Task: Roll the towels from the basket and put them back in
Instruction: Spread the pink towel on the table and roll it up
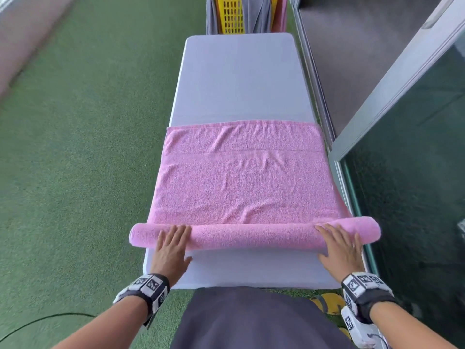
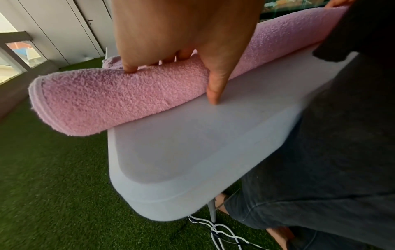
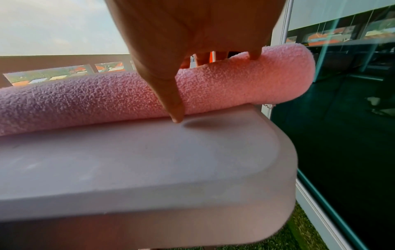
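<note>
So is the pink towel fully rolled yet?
No, partly rolled. The pink towel has a roll at its near end under both hands; the rest still lies spread flat on the table.

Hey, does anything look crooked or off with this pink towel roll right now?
Mostly fine. The pink towel is wider than the white table, so both ends of the roll overhang its sides. The flat part shows wrinkles. The left hand and right hand rest evenly on the roll.

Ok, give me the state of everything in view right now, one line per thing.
pink towel: partly rolled at the near end, the rest flat on the table, both ends overhanging.
left hand: fingers flat on the roll.
right hand: fingers flat on the roll.
table: far half bare.
yellow basket: beyond the table, grey towel draped on it.
</note>
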`<action>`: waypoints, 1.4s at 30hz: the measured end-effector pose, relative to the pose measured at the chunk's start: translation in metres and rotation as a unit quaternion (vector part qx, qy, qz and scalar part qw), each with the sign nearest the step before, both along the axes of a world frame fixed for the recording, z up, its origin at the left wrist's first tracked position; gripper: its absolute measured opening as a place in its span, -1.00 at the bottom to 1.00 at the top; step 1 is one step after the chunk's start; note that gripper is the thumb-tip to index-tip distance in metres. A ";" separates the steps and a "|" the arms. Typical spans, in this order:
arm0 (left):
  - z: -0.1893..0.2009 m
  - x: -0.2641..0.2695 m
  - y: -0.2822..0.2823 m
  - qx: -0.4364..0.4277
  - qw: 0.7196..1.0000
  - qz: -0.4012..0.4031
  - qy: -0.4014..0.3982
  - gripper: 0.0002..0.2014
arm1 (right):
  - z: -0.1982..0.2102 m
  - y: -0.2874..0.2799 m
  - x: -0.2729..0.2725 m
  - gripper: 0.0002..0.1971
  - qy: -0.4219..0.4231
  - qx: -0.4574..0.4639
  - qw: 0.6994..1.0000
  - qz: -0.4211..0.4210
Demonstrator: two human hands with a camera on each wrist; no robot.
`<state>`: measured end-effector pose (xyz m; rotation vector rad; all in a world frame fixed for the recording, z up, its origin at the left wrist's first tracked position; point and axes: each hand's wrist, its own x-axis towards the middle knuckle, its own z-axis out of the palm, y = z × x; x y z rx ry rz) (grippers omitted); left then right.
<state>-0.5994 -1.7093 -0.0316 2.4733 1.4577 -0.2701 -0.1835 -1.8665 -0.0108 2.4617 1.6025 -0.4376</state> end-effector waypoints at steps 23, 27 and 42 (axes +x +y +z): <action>0.028 0.015 -0.004 0.028 1.000 -0.014 -0.005 -0.71 | 0.014 -0.006 -0.012 -0.51 -0.007 -0.041 0.999 -0.020; 0.034 0.018 0.014 -0.002 1.000 0.000 -0.010 -0.37 | 0.023 0.012 -0.004 -0.61 0.018 -0.067 0.998 -0.010; 0.027 0.015 0.001 0.025 0.999 -0.028 0.013 -0.78 | 0.028 0.009 0.007 -0.60 0.026 -0.071 0.997 -0.001</action>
